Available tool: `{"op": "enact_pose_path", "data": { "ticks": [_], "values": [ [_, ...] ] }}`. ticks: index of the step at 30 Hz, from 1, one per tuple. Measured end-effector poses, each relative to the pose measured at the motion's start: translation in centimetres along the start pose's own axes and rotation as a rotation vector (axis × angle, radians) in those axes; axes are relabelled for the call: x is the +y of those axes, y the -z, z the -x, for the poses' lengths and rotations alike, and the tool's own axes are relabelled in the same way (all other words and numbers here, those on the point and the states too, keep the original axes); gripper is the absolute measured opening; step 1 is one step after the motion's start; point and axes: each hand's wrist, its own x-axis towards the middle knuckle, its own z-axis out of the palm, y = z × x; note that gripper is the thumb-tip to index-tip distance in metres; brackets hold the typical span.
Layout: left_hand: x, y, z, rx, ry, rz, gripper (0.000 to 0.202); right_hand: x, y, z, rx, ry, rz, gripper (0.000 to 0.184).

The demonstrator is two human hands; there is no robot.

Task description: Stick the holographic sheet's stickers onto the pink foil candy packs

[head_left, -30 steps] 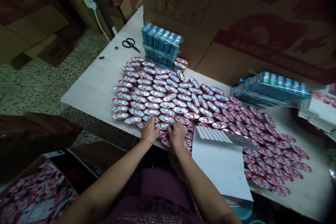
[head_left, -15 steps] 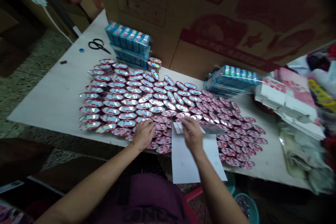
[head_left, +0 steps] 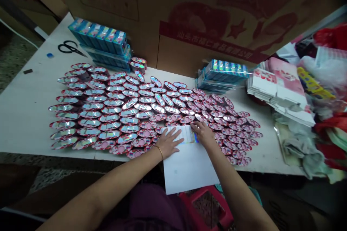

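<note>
A white sheet [head_left: 187, 169] with a shiny, rainbow-glinting strip [head_left: 187, 135] near its upper end lies over the front of the table and hangs past the edge. My left hand [head_left: 168, 143] rests on the sheet's upper left, fingers spread. At the upper right corner my right hand [head_left: 203, 134] has its fingertips closed on the sheet's edge, beside the shiny strip. Around the sheet stand many small oval-topped containers [head_left: 110, 125] in close rows. Those to the left have silvery tops; pink tops [head_left: 233, 139] show to the right.
Teal packs [head_left: 100, 43] and more teal packs [head_left: 225, 74] stand against a large cardboard box [head_left: 146, 11]. Black scissors [head_left: 71, 48] lie at the left. Folded pink-and-white cartons [head_left: 284, 90] and cloths [head_left: 303, 155] are at the right. A red stool [head_left: 206, 205] is below.
My left hand has moved from the containers onto the sheet and spread its fingers. My right hand has shifted to the sheet's upper right, and the raised shiny flap now lies flatter. The view has shifted.
</note>
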Motion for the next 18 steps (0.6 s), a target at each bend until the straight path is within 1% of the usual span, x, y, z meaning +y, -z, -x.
{"op": "enact_pose_path", "data": {
  "ticks": [3, 5, 7, 9, 11, 13, 14, 16, 18],
  "values": [
    [-0.1, -0.1, 0.1, 0.002, 0.01, -0.003, 0.053, -0.5, -0.2, 0.6, 0.005, 0.035, 0.001, 0.031],
    [0.0, 0.0, 0.0, 0.001, 0.019, 0.0, 0.053, -1.2, 0.6, 0.9, 0.05, -0.001, -0.072, 0.026],
    [0.1, 0.0, -0.1, -0.01, 0.02, 0.012, 0.052, -2.2, 2.6, 1.0, 0.143, -0.091, -0.217, 0.019],
    [0.2, 0.1, -0.3, -0.032, 0.023, 0.04, 0.052, -3.6, 5.7, 1.1, 0.224, -0.193, -0.437, 0.015],
    [0.1, 0.3, -0.4, -0.059, 0.027, 0.114, 0.051, -5.1, 9.0, 1.0, 0.225, -0.274, -0.686, 0.013],
    [0.0, 0.8, -0.4, -0.047, 0.056, 0.28, 0.047, -6.7, 11.5, 0.7, 0.199, -0.342, -0.877, 0.013],
    [-0.2, 1.3, -0.2, -0.011, 0.091, 0.407, 0.044, -7.4, 12.2, 0.4, 0.184, -0.371, -0.965, 0.014],
    [-0.6, 2.4, 0.5, 0.12, 0.218, 0.738, 0.04, -8.9, 12.5, -0.4, 0.158, -0.442, -1.145, 0.015],
    [-1.1, 3.7, 1.7, 0.26, 0.391, 1.127, 0.041, -10.5, 11.7, -1.4, 0.138, -0.537, -1.317, 0.017]
  ]
}}
